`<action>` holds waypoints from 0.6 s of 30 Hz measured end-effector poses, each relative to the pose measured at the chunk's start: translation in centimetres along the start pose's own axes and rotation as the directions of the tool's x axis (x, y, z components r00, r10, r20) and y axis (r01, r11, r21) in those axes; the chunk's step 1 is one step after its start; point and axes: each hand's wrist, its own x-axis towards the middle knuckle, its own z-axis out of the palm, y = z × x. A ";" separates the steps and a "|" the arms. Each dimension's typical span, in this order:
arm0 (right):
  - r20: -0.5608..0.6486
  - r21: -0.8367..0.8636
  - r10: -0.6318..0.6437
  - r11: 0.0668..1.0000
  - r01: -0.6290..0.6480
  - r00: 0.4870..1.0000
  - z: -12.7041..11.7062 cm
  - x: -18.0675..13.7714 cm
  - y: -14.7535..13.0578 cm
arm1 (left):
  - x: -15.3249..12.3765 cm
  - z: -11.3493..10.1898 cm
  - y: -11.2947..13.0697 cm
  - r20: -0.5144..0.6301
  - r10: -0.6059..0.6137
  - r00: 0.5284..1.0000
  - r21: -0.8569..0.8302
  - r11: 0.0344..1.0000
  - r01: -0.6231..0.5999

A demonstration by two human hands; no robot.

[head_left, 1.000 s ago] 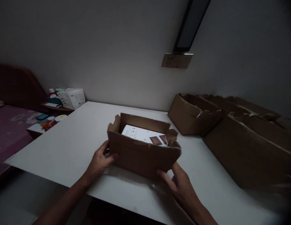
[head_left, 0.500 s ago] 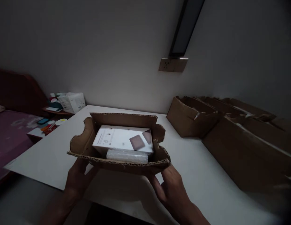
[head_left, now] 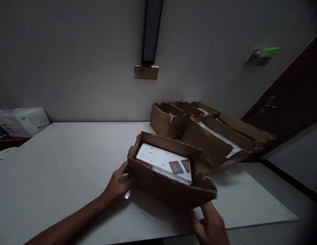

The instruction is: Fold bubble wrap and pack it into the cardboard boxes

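Cardboard box (head_left: pixel 158 188) opens upward, its long axis slanting nearer at right.

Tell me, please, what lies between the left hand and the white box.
In the head view, the carton's wall lies between the left hand and the white box.

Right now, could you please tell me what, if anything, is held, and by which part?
The nearest open brown cardboard box: the left hand holds its left end, the right hand its lower right corner.
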 end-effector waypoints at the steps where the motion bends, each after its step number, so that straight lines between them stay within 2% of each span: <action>1: -0.019 -0.018 0.034 0.999 -0.034 0.999 -0.3 -0.5 0.6 | 1.1 1.0 -0.1 0.045 0.006 0.999 -0.029 1.000 -0.005; 6: -0.107 -0.103 0.092 0.989 -0.103 0.990 -1.4 -1.4 2.9 | 6.8 5.1 -0.2 0.219 0.030 0.975 -0.159 0.987 0.005; 8: -0.134 -0.161 0.083 0.981 -0.105 0.987 -1.2 -1.2 3.5 | 8.9 6.5 -0.3 0.254 0.036 0.966 -0.227 0.973 0.024; 10: -0.184 -0.235 0.039 0.969 -0.083 0.982 -0.5 -1.0 3.9 | 10.8 8.0 -0.7 0.236 0.029 0.971 -0.289 0.956 0.041; 13: -0.229 -0.295 -0.032 0.955 -0.038 0.973 0.8 -0.8 4.0 | 12.6 10.5 -2.0 0.126 -0.018 0.992 -0.311 0.949 0.057; 16: -0.177 -0.263 -0.019 0.964 -0.029 0.984 1.8 -0.9 4.0 | 13.2 13.3 -3.3 0.034 -0.064 0.997 -0.300 0.951 0.071; 18: -0.131 -0.234 0.001 0.972 -0.032 0.991 2.1 -0.7 4.2 | 13.1 15.0 -3.9 0.024 -0.077 0.997 -0.293 0.953 0.080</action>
